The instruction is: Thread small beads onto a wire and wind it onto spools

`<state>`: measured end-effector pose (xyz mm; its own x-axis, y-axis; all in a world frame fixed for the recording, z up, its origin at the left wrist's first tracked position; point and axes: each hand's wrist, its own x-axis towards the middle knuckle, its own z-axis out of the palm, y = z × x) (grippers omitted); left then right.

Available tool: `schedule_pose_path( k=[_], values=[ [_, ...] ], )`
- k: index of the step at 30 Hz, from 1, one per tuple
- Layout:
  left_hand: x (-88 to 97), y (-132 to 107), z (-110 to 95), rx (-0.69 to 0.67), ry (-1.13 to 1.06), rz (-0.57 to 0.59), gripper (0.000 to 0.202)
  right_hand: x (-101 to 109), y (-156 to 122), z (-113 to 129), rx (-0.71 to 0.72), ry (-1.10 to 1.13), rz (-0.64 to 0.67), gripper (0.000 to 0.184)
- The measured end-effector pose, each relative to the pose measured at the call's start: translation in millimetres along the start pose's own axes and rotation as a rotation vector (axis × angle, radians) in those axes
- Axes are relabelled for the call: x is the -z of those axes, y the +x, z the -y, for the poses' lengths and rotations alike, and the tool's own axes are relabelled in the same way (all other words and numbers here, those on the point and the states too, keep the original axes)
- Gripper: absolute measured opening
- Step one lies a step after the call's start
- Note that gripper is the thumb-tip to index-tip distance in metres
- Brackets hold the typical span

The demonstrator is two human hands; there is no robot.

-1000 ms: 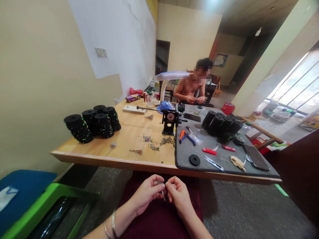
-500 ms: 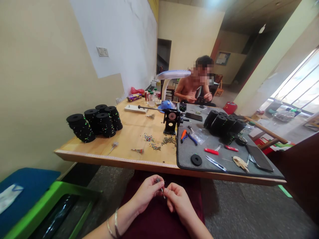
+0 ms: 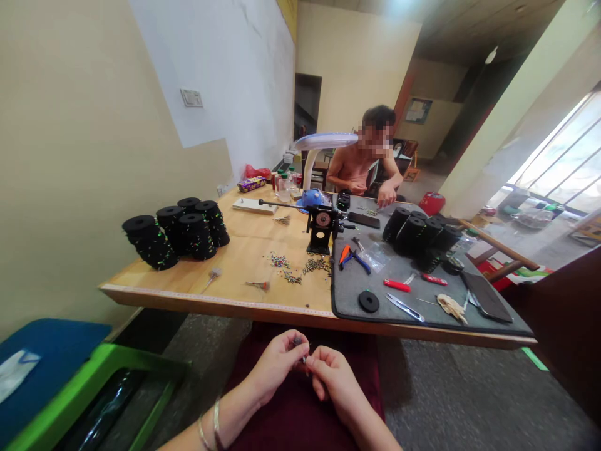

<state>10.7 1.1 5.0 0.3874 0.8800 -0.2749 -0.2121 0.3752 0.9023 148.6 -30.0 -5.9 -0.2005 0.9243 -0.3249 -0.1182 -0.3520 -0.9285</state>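
Left hand point(image 3: 277, 369) and right hand point(image 3: 334, 376) are together, pinching a tiny metal pin point(image 3: 304, 358) over a maroon lap point(image 3: 300, 407); one slipping fingertip is risking dropping it onto the concrete floor point(image 3: 422, 388).

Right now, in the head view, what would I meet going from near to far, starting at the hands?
left hand and right hand → wooden table's front edge → scattered beads → black crank winder → seated person → far wall
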Motion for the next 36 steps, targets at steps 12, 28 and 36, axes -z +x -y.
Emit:
schedule_pose_path(
  k=[12,28,36],
  values=[
    [-2.1,-3,-1,-0.124,0.348,0.005,0.022,1,3,0,0.065,-0.052,-0.119,0.037],
    [-4.0,-5,1,-0.015,0.173,0.102,0.020,9,9,-10,0.111,0.213,-0.195,0.035],
    [-3.6,0,3,-0.029,0.304,0.056,0.004,8,10,-14,0.171,0.130,-0.156,0.036]
  ],
)
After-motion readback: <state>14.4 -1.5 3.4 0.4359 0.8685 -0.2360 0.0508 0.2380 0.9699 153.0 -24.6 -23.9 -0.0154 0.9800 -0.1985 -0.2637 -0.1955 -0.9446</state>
